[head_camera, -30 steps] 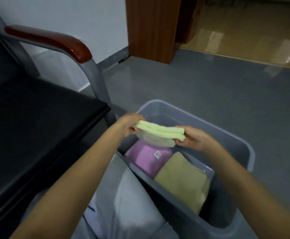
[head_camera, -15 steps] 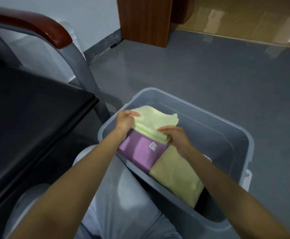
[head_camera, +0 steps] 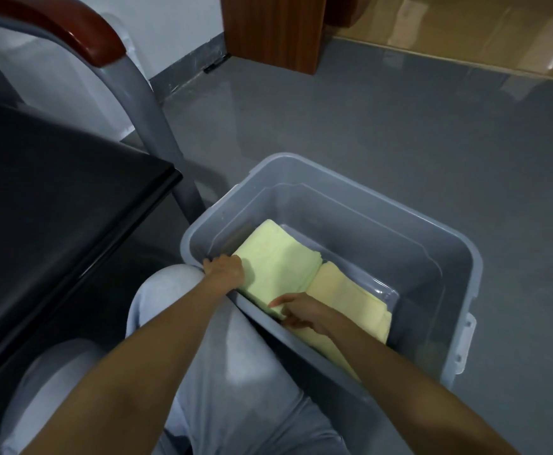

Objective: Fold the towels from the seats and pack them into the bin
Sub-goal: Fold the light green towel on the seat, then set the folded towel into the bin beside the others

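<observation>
A person sits with a grey plastic bin (head_camera: 367,195) on the floor (head_camera: 400,126) against the knees of their pale trousers (head_camera: 235,356), just beside a black chair seat (head_camera: 55,208) with a red-brown armrest (head_camera: 71,31). 2 folded towels show inside the bin: a light green towel (head_camera: 278,264) lies flat in the near-left part, and a yellow towel (head_camera: 350,303) lies right of it, the two touching along 1 edge. Both bare hands are down in the bin on the green towel. The left grip (head_camera: 224,269) sits at the towel's near-left edge by the bin corner. Its fingers point down out of sight, so I cannot tell whether it clasps the cloth or only presses it. The right grip (head_camera: 301,311) is at the towel's near-right corner, thumb on top and fingers tucked beneath, which reads as a pinch on that corner. The fold looks neat and the towel already rests at its place, so this step seems nearly finished: what remains is to let go and draw both hands out. At least 2 towels are packed. Anything beneath them is hidden, and the far and right parts of the bin have room for more. Whether other towels wait on seats outside the view cannot be told.
</observation>
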Motion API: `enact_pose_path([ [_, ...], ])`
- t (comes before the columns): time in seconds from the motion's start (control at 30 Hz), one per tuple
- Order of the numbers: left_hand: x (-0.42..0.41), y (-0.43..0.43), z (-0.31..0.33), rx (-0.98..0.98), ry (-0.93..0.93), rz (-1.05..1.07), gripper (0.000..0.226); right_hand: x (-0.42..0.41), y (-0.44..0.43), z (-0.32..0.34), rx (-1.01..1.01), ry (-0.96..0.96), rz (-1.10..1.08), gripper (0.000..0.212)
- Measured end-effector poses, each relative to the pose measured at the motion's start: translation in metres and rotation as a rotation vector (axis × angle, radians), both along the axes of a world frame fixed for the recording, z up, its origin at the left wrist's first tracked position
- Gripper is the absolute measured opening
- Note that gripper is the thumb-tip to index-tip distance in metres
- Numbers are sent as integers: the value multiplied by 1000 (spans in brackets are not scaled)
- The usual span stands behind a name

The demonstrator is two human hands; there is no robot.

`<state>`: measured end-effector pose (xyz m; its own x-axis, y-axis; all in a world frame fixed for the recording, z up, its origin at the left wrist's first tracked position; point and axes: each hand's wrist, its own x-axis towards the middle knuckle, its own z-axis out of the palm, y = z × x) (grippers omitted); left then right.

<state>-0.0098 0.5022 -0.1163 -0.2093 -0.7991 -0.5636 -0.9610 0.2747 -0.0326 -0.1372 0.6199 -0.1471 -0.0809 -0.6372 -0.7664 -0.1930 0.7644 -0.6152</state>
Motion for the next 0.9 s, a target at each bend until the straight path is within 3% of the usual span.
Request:
enact_pose_path([
  [0.13, 2, -3, 3, 4, 0, 10, 36, -1, -2, 14, 71, 97, 170, 36],
  [0.27, 2, -10, 29, 5, 202, 112, 32, -2, -22, 48, 43, 316, 388, 32],
  [0.37, 7, -22, 75, -117, 380, 210, 35, 11, -54, 86, -163, 497, 413, 34],
  [0.43, 23, -29, 114, -218, 545, 308, 35, 34, -76, 119, -410, 555, 337, 37],
  [0.53, 66, -26, 167, -404, 789, 436, 35, 82, -106, 164, -700, 521, 188, 37],
  [0.6, 99, -18, 192, -495, 850, 517, 36, 119, -121, 185, -818, 435, 171, 35],
  [0.7, 177, -6, 206, -595, 814, 697, 38, 196, -132, 205, -867, 272, 292, 33],
  [0.9, 320, 18, 189, -726, 665, 970, 42, 322, -137, 196, -873, 206, 652, 36],
])
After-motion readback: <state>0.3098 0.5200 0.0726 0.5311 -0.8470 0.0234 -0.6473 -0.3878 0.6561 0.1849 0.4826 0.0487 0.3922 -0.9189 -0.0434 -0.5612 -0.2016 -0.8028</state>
